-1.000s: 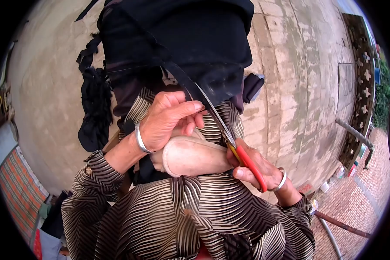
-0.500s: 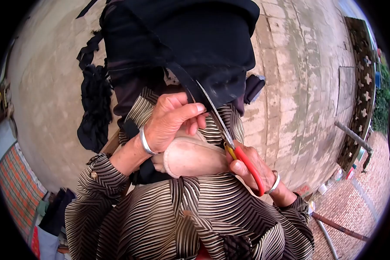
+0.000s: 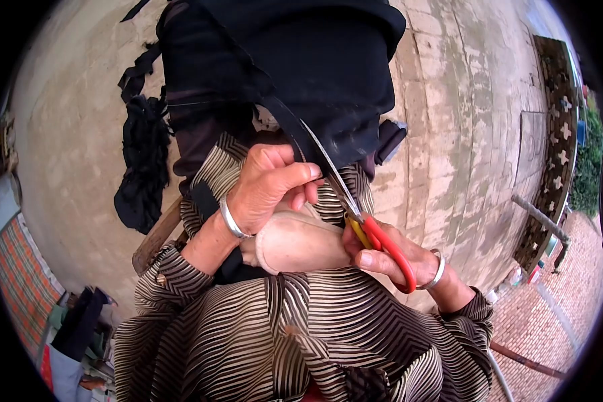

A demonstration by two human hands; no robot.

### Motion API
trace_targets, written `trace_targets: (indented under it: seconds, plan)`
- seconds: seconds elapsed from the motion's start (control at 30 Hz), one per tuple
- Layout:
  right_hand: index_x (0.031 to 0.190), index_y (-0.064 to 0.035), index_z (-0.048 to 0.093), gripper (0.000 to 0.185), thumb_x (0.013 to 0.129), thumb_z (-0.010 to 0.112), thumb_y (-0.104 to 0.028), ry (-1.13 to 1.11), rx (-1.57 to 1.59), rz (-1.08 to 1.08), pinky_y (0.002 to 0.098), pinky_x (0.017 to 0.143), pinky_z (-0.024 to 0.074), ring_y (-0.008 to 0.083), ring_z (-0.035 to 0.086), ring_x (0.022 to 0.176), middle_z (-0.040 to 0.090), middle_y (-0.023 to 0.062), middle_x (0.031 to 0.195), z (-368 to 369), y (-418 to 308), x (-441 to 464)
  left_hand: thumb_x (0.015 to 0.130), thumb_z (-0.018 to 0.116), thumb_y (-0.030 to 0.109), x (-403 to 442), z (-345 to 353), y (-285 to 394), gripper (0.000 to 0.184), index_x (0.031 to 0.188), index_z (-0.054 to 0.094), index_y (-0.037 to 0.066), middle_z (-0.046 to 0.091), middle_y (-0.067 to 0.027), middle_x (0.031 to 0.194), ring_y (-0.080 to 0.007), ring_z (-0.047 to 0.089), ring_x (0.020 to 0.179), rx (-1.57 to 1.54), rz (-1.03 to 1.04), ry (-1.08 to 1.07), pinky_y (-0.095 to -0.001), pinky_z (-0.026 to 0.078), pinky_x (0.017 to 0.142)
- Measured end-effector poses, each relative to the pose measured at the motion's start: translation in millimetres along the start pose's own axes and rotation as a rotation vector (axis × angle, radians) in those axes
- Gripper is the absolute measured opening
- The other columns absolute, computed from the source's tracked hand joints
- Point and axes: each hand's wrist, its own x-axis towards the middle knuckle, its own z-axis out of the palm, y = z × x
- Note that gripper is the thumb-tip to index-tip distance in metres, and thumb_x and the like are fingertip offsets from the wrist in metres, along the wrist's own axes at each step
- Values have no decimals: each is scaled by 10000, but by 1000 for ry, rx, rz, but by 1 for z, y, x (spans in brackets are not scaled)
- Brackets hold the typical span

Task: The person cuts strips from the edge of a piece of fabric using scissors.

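Black cloth (image 3: 315,60) lies spread over my knees, with a narrow strip (image 3: 289,120) partly separated along its edge. My left hand (image 3: 268,191), a silver bangle at its wrist, is closed in a pinch of thumb and forefinger on the lower end of that strip. My right hand (image 3: 398,251) is wrapped round the red and yellow handles of a pair of scissors (image 3: 340,186). Their blades point up and away, against the cloth beside the strip, just right of my left fingertips. Below the hands, a pale beige fabric piece (image 3: 301,242) rests on my lap.
A tangled heap of black cloth strips (image 3: 143,161) lies on the ground to the left. A wooden bar (image 3: 157,236) shows by my left forearm. Farther out are a plaid cloth (image 3: 27,275), a patterned block wall (image 3: 557,154) and a brick-paved area (image 3: 549,301).
My right hand and the scissor handles have shifted slightly up and to the right, the handles spread a little more. My left hand keeps its pinch. The view has moved slightly.
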Motion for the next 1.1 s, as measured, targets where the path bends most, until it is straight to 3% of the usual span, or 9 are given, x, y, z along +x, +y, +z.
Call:
trace_targets:
  seconds: [0.17,0.33,0.57,0.73,0.9,1.1]
  plan:
    - [899,29,520,517,933,537,-487,100,-13,-70,338,681,418,223,490,724,484,116,764,7,1,5,861,609,96,-1,0,0,147,821,658,-36,649,-104,677,-106,571,517,-19,-11,-4,-200,453,477]
    - [790,13,465,475,975,468,-425,149,7,27,365,603,362,200,407,629,418,116,665,12,-5,3,867,606,102,1,0,-2,153,827,655,-37,645,-102,667,-105,565,512,-14,-8,1,-199,449,475]
    - [838,2,479,435,986,460,-406,97,93,-45,336,595,355,160,399,635,426,60,658,8,2,4,856,621,89,1,0,0,145,796,660,-37,653,-88,653,-86,554,505,-28,-10,-9,-191,441,483]
    - [918,5,515,453,978,476,-443,-44,101,-27,285,576,382,127,467,650,500,34,705,-3,-6,8,847,633,97,2,-1,-3,165,780,653,-52,649,-90,642,-85,546,492,43,-14,-36,-187,437,480]
    - [701,-2,490,539,993,419,-450,97,115,-13,307,508,358,155,449,539,455,65,562,3,-5,11,840,644,98,2,-2,-3,174,759,644,-56,651,-104,637,-85,544,479,24,-14,-24,-189,428,458]
    - [677,-6,472,522,1003,408,-409,118,101,35,320,486,331,154,416,484,425,48,510,6,-6,13,833,646,84,3,-7,-4,175,720,630,-49,649,-126,629,-86,542,474,69,-8,-44,-196,417,444]
